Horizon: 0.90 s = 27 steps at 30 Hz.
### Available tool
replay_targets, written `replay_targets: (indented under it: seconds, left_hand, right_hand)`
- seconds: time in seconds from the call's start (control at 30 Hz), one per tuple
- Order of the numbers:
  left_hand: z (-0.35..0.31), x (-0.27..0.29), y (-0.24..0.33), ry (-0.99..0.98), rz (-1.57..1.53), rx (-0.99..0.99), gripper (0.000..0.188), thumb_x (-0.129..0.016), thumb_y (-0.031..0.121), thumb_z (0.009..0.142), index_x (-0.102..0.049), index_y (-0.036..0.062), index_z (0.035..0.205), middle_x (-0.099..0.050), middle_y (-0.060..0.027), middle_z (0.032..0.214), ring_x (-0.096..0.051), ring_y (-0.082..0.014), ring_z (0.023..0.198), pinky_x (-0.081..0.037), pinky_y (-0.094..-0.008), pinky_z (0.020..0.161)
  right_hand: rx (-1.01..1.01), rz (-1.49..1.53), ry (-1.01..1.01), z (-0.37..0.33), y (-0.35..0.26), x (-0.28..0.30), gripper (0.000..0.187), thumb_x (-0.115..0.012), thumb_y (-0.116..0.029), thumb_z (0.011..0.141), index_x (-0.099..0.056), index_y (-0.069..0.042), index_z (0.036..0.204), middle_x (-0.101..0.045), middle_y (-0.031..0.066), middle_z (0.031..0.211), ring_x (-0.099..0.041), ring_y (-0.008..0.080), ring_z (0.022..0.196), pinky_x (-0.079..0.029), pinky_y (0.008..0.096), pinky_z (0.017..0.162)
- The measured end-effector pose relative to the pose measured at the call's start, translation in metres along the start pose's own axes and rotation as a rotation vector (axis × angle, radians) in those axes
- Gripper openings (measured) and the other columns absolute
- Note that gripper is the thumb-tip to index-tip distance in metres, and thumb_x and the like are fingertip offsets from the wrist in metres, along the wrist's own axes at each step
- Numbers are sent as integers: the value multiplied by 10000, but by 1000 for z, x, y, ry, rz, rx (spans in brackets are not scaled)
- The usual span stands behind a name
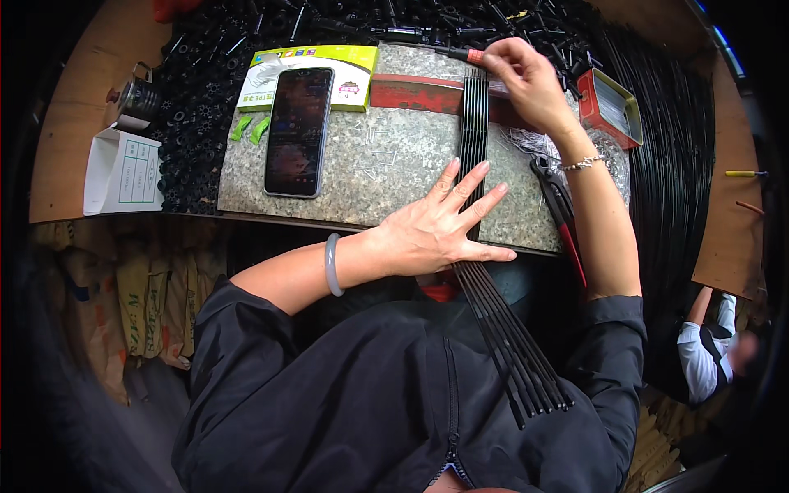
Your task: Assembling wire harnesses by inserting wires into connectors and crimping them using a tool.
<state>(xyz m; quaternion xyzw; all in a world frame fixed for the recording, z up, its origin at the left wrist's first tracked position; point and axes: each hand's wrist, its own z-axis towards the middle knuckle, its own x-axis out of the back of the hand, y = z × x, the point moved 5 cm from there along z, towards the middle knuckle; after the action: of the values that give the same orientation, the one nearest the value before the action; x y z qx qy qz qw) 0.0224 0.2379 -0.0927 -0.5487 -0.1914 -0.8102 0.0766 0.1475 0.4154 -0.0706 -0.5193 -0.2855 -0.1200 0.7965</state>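
Observation:
A row of several thin black rods (475,123) runs from the stone slab's far side toward me, and their near ends rest over my lap. My left hand (436,215) lies flat across the rods with its fingers spread, pressing on them. Beyond it, my right hand (530,82) is at the rods' far ends with thumb and fingertips pinched together. Whatever is in that pinch is too small to make out. Right by those fingertips is a black piece with an orange-red band (474,56). Behind the rods stands a worn red metal bar (417,94).
On the speckled slab (345,193) are a phone (298,131) leaning on a yellow-green box (353,78), loose small pins (380,156), red-handled pliers (563,209) and a red open box (610,111). Black parts (193,123) heap around it. Another person (708,353) is far right.

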Motion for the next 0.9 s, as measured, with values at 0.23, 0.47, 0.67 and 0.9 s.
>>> replay_targets:
  seconds: [0.23,0.47,0.67,0.9]
  left_hand:
    - [-1,1,2,27,2,12,581,-524,215,767,-418,437,1293,-351,-254,1349,-292,-483,1269,-222,-633,1012]
    - [2,-1,2,42,40,14,536,-493,217,788,-440,430,1277,-365,-248,1345,-304,-479,1265,-218,-628,1017]
    - [2,-1,1,22,51,18,534,-497,221,790,-440,427,1278,-364,-247,1348,-302,-476,1268,-211,-627,1020]
    - [2,-1,1,23,49,17,550,-512,226,779,-434,429,1284,-358,-245,1353,-293,-476,1273,-211,-629,1020]
  right_hand:
    - [-161,-263,-122,-17,21,20,244,-601,-235,876,-600,8,857,-537,-21,677,-437,46,637,-389,222,582]
    - [-231,-203,-110,-12,30,21,302,-608,-280,840,-630,16,786,-564,60,603,-486,103,582,-415,285,568]
    - [-232,-186,-124,-10,32,19,298,-612,-277,830,-633,14,773,-562,50,585,-476,90,573,-419,275,570]
    - [-251,-129,-163,-6,35,15,294,-616,-275,824,-653,16,808,-588,54,609,-506,85,592,-439,267,595]
